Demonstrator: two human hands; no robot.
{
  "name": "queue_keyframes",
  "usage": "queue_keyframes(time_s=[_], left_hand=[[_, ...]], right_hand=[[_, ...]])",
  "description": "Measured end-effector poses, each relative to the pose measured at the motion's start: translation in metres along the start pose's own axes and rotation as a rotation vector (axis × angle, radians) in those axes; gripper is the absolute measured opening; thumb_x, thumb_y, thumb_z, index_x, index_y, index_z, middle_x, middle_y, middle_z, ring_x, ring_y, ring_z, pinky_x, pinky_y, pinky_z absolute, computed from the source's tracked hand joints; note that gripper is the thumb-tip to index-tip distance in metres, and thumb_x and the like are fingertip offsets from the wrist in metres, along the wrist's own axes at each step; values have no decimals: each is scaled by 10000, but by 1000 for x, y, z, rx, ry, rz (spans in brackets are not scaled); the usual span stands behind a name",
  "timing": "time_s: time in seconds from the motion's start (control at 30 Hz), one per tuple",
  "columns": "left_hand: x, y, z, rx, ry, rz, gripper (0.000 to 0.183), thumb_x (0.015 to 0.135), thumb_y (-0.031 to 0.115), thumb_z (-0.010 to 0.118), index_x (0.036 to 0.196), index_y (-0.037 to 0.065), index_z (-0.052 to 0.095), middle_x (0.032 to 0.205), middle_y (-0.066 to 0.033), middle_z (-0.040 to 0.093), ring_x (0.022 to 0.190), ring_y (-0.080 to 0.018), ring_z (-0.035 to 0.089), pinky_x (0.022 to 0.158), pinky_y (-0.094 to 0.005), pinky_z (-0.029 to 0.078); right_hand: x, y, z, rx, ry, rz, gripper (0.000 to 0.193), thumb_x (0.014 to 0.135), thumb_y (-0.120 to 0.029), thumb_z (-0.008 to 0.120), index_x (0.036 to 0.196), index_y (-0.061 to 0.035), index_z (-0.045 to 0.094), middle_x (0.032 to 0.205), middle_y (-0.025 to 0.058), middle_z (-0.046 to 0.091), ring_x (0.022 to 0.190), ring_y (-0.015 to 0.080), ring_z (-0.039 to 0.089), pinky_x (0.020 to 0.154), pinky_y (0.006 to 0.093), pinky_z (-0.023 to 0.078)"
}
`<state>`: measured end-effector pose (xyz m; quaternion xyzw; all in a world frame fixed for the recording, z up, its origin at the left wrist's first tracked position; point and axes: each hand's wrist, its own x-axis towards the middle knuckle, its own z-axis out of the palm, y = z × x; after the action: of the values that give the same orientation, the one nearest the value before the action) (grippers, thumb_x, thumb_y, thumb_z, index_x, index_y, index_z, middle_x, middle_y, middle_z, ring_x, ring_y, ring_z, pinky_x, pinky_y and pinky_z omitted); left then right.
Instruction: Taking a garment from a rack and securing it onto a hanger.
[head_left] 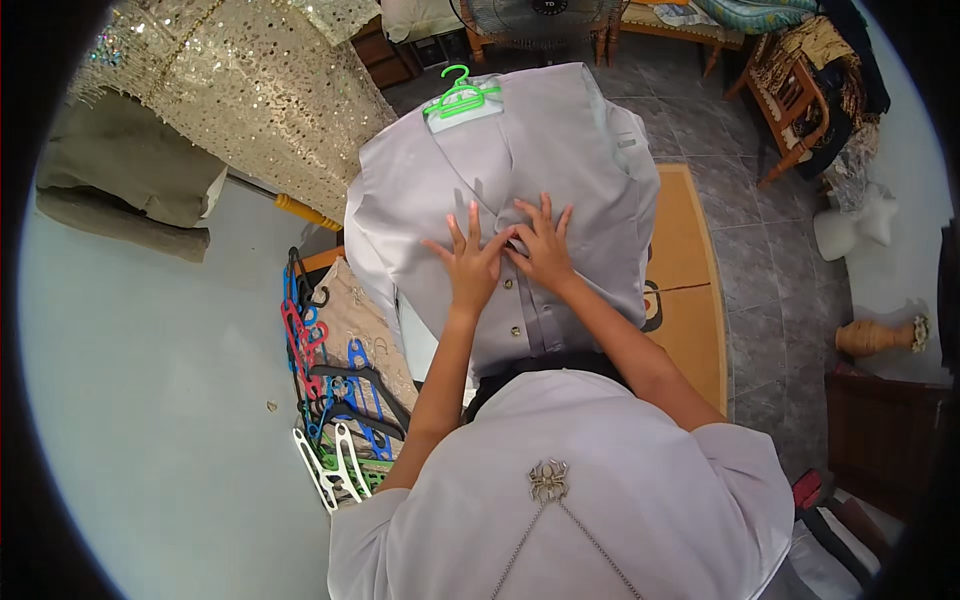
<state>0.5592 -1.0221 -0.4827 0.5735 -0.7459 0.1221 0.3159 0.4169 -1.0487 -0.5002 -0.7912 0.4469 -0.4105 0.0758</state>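
A light grey jacket [425, 190] lies spread front side up before me, its collar away from me. In its neck sits a bright green hanger [464, 97] with the hook pointing outward. My left hand [474, 262] and my right hand [543, 252] meet at the middle of the jacket front. Thumbs and index fingers pinch the front edge, while the other fingers stay spread over the cloth. Whatever is between the fingertips is too small to make out. Below them, a round button [508, 284] and a lower button [515, 331] show along the opening.
Left of the jacket, several plastic hangers [345, 400] lie piled on beige cloth. A sequined gown [270, 110] hangs at the upper left. Brown cardboard [690, 290] extends under the jacket's right side. Farther off are a fan [545, 20] and a wooden chair [795, 110] heaped with clothes.
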Motion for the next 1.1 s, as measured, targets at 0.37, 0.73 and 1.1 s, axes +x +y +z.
queue_keyframes(time_s=[0.37,0.73,1.1], left_hand=[[7,-7,-3,-23,-49,52,65,786,227,600,805,249,659,1407,15,340,1336,-342,170,968,-667,-103],[11,-7,-3,-50,-137,73,244,773,252,616,1012,296,620,1440,-50,273,1351,-341,97,940,-677,-138],[14,-16,14,32,-103,33,197,666,156,644,797,304,642,1426,-6,309,1336,-318,182,930,-701,-120]], right_hand=[[0,-6,-6,-108,-31,162,278,614,-174,710,827,-155,532,1342,29,327,1341,383,88,887,761,-36],[10,7,-6,-153,58,-37,150,647,-164,694,713,-146,560,1281,-41,430,1339,356,143,884,773,-36],[-16,0,-4,-275,-106,9,266,689,-192,648,955,-197,632,1365,-12,358,1321,398,156,894,756,-17]])
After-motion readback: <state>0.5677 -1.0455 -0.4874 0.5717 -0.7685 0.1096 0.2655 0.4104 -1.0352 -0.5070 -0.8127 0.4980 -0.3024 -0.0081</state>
